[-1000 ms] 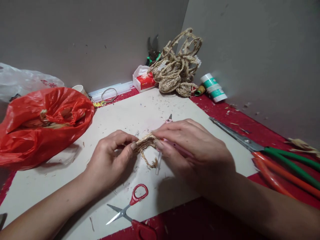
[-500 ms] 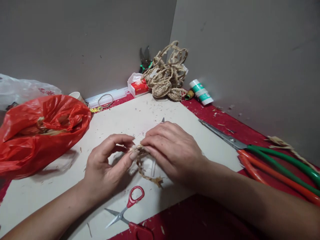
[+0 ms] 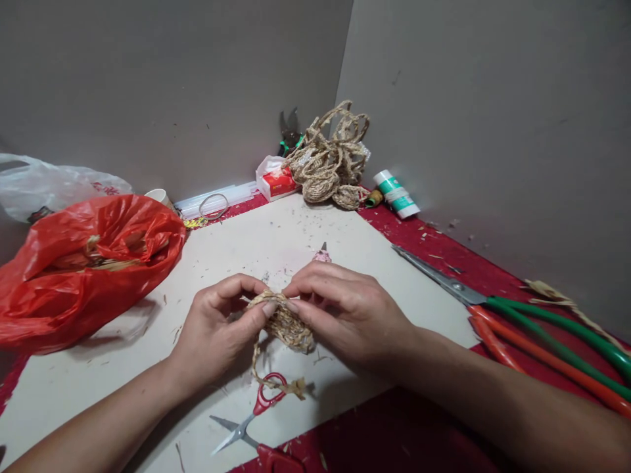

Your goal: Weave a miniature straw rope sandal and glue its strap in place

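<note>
Grey walls [image 3: 172,85] meet behind red counter [image 3: 404,433], white sheet [image 3: 231,246] on top. Left hand [image 3: 217,322] pinches braid [image 3: 290,332], thumb on its upper part; right hand [image 3: 345,302] pinches it just beside. Braid sits mid-view over sheet; can't tell if touching. Its loose end [image 3: 296,389] crosses one handle loop of scissors [image 3: 240,431], blades spread. Shears [image 3: 461,289] right, red bag [image 3: 98,295] left. Rope pile [image 3: 330,161] at back, against tissues [image 3: 277,184].

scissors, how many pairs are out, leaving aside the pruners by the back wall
2: a small red-handled pair below the braided cord; a large pair with green and orange handles, at right. The hands might hide others.
</note>
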Demonstrator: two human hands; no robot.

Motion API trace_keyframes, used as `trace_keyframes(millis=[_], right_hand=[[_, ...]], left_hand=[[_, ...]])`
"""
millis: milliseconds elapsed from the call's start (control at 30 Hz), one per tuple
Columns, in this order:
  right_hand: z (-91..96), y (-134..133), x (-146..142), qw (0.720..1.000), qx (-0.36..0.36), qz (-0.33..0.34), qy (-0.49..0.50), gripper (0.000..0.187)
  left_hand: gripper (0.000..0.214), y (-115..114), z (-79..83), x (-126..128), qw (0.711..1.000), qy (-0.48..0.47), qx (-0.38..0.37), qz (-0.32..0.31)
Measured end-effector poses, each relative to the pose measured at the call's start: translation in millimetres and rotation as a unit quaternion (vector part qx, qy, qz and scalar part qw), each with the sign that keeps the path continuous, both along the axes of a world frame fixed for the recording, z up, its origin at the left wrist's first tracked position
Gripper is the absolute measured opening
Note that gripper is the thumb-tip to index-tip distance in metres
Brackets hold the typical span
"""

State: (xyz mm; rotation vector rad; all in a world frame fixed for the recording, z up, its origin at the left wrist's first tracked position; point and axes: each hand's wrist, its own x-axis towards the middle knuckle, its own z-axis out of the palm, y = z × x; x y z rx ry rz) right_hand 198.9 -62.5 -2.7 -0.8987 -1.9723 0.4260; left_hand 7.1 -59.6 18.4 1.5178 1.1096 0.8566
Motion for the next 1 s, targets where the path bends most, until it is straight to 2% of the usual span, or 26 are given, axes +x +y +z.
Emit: trace_keyframes(millis=[167,400,567,667,767,900,1000], right_hand=[[-0.7,-1.8,0.3,0.999,-0.036,0.02,0.002,0.008],[0.1,-5.7,-3.9,0.995,-0.098,0.01,0.031,0.009],[-0.7,-7.5,-6.3,0.99,-0.138,0.01,0.043,0.009],[0.7,-7.6,-7.0,0.98,-0.187,0.014,0.059,0.008],[3.9,-7.3,-8.3,0.955,-0.277,0.03,0.097,0.007],[6.3,-5.0,-8.1,0.889,-0.423,0.068,0.162,0.006],[6.6,-2.5,-5.4,0.859,-0.474,0.089,0.173,0.007]], left_hand=[[0.005,-0.1,3.1,0.2,0.998,0.052,0.021,-0.03],[0.006,-0.6,-0.2,-0.2,0.993,0.081,0.053,-0.06],[0.006,-2.4,-1.9,0.3,0.997,0.058,0.01,-0.054],[0.008,-2.3,-1.4,1.5,0.998,0.029,-0.031,-0.049],[0.01,-0.8,-1.0,2.1,0.996,-0.014,-0.074,-0.056],[0.016,1.8,-1.4,1.6,0.987,-0.044,-0.135,-0.072],[0.02,2.5,-1.9,1.6,0.985,-0.048,-0.15,-0.067]])
